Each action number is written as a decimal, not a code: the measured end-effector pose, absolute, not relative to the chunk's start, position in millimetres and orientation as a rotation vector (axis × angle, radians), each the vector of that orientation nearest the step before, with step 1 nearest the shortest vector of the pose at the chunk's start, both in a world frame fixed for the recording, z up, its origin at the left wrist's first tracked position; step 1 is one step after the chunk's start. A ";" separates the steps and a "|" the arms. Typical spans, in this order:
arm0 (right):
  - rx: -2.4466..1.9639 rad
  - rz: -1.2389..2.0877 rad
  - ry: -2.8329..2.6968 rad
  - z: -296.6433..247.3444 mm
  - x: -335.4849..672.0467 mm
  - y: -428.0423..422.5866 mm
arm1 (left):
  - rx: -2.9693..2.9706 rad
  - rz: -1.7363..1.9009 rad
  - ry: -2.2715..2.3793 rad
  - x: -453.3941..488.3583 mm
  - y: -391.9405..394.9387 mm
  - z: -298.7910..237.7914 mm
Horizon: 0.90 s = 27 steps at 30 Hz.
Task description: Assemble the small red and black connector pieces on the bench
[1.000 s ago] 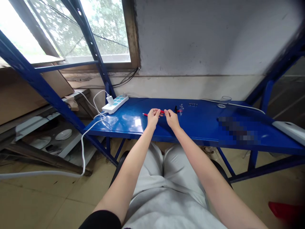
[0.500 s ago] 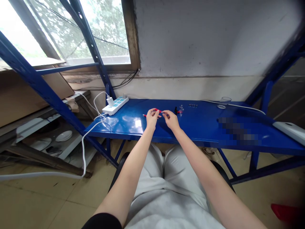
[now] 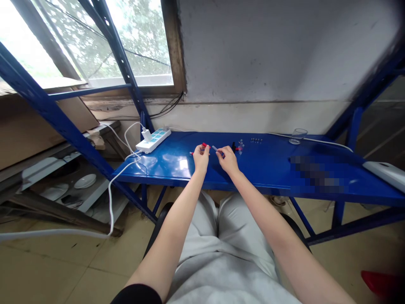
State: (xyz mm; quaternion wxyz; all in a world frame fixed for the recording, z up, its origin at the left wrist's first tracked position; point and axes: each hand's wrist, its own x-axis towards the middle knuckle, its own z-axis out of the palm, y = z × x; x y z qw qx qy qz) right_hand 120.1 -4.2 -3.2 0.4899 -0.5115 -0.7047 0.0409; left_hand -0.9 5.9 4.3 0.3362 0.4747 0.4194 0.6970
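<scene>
Left hand [image 3: 201, 156] pinches red cap [image 3: 205, 145]; right hand [image 3: 228, 158] pinches pale tube [image 3: 215, 148], which points up-left. Joined earlier, now apart.

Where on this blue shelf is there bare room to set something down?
Bare: between the power strip and the left hand; between the right hand and the glass. Crowded: small parts behind the hands, which pinch pen pieces.

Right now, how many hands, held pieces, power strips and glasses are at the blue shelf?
Hands: 2, left hand and right hand
Held pieces: 2, red piece and pale-tipped piece
Power strip: 1
Glass: 1
Total: 6
</scene>
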 end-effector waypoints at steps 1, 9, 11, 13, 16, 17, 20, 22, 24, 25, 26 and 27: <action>-1.239 0.088 -1.687 -1.7 120.1 -4.8 | 1.274 1.819 1.097 -0.6 5.7 3.9; -1.490 0.461 -1.618 15.3 159.2 -15.6 | 1.622 1.670 1.132 11.4 5.5 4.7; -1.564 0.553 -1.630 20.4 179.9 -20.0 | 1.734 1.545 1.162 19.1 9.1 5.2; -1.652 0.554 -1.622 25.0 198.5 -23.1 | 1.803 1.432 1.199 28.4 14.0 5.6; -1.791 0.441 -1.606 28.0 215.2 -23.3 | 1.854 1.325 1.234 43.8 21.8 6.1; -1.827 0.399 -1.603 27.4 217.5 -22.1 | 1.864 1.304 1.249 48.9 24.3 6.3; -1.888 0.279 -1.613 21.4 217.9 -16.7 | 1.871 1.252 1.315 62.5 30.4 6.3; -1.909 0.218 -1.630 15.3 216.2 -13.0 | 1.870 1.219 1.353 69.4 33.3 5.9; -1.925 0.190 -1.638 9.6 214.8 -10.3 | 1.889 1.178 1.391 74.3 35.0 4.9; -1.935 0.184 -1.638 7.3 214.5 -9.3 | 1.904 1.155 1.418 76.1 35.6 4.1; -1.945 0.179 -1.636 5.7 214.3 -8.6 | 1.922 1.131 1.448 77.5 36.0 3.1; -1.955 0.172 -1.634 4.6 214.3 -8.0 | 1.938 1.108 1.478 78.5 36.5 1.9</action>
